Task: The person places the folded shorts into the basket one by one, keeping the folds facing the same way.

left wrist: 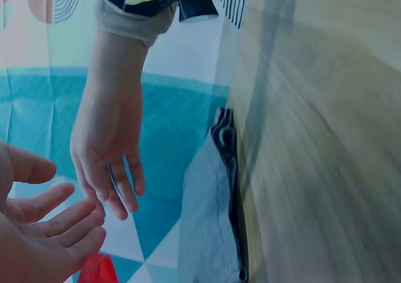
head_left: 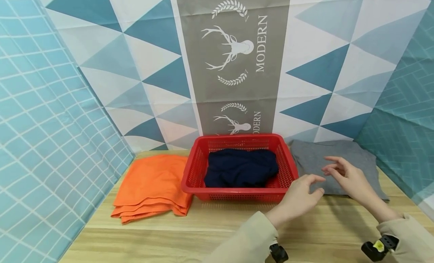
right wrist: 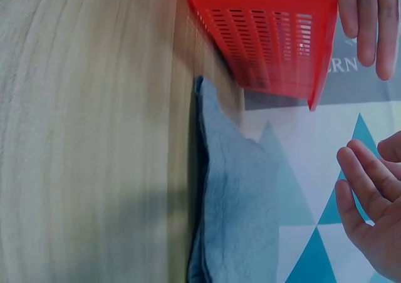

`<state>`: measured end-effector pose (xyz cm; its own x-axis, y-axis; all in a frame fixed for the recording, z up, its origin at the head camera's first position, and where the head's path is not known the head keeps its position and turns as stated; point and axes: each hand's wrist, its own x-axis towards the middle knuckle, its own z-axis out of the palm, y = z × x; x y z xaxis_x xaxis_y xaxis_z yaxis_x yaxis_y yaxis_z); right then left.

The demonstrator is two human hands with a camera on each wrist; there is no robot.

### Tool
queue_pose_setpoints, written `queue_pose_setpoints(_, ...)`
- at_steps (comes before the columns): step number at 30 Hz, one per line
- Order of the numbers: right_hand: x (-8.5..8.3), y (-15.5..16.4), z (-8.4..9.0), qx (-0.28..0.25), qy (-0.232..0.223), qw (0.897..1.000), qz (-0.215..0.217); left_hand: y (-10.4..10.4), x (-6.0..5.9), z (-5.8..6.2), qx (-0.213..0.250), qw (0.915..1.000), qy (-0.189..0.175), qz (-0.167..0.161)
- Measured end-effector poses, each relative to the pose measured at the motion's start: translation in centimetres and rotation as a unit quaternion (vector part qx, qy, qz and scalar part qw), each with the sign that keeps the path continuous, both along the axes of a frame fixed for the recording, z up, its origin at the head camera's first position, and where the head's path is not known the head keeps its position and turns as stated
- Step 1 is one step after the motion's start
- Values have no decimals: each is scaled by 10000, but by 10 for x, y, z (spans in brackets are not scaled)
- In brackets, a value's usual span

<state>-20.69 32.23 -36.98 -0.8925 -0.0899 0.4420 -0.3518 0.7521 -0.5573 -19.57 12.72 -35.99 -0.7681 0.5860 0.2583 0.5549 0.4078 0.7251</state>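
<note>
Head view only, navy cloth (head_left: 240,168), lying inside red basket (head_left: 234,190)

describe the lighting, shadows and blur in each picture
Head view: bright and fairly sharp, a soft shadow on the wooden table in front of the grey cloth; left wrist view: dimmer, bluish, wood grain smeared; right wrist view: slightly soft, tabletop shadow blurry.

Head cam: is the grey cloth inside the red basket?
No, the grey cloth lies on the table to the right of the red basket, which holds a dark blue cloth.
</note>
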Motion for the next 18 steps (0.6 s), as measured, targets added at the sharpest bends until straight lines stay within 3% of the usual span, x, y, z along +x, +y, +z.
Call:
queue_pose_setpoints(6, 1, 7, -5, 29, -62, 9997, -217, 14, 7, -4, -662, 9977, 49, -91)
queue_pose_setpoints(14, -1, 23, -13, -1, -186, 9991, -368, 33, 13, -24, -965, 9948, -46, 311)
queue_pose_setpoints(18, 0, 30, -18, 90, -344, 9982, -477, 41, 15, -34, -1046, 9917, -70, 748)
